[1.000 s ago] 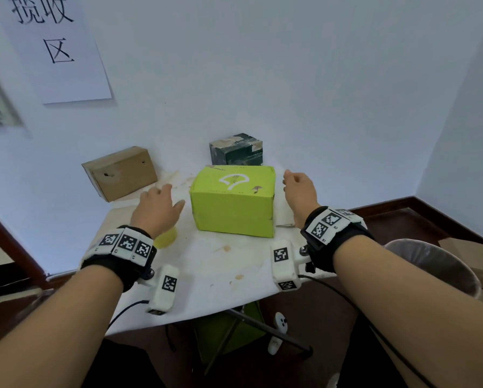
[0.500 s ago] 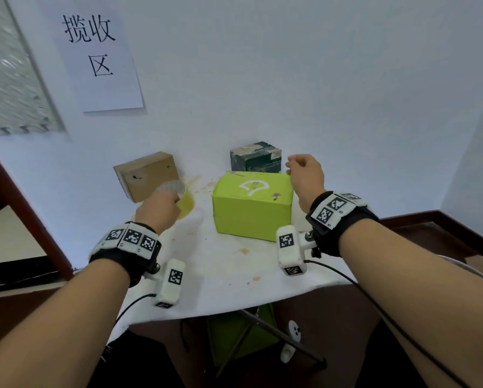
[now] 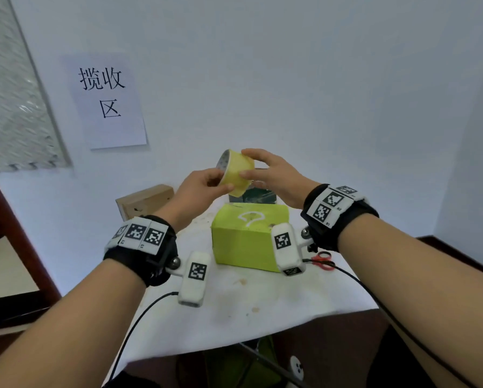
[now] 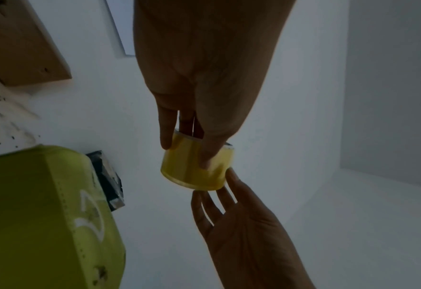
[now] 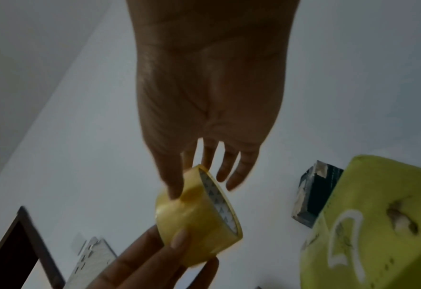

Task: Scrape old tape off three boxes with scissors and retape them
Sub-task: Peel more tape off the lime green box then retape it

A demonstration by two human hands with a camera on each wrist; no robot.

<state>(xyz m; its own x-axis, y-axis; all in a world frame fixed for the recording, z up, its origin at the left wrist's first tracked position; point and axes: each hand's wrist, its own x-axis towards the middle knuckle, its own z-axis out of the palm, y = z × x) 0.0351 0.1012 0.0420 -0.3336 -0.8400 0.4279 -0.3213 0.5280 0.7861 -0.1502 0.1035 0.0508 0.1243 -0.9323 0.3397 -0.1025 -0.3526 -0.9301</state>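
While the yellow tape roll (image 3: pixel 236 172) sat low by the left side of the table half a second ago, it is now lifted in the air above the green box (image 3: pixel 248 236), level with the wall behind, and both hands have closed in on it. That suggests scraping on this box is finished and retaping is about to start, probably with a hunt for the loose tape end. The left hand (image 3: pixel 198 189) pinches the roll, fingers through the core and thumb on the outer band. The right hand (image 3: pixel 274 175), which was beside the green box a moment ago, has come up to meet it, thumb tip and fingertips touching the band, fingers fairly straight. The red-handled scissors (image 3: pixel 323 260) lie on the white table (image 3: pixel 262 303) just right of the green box. A brown box (image 3: pixel 144 201) and a dark box (image 3: pixel 260 194) stand farther back against the wall.
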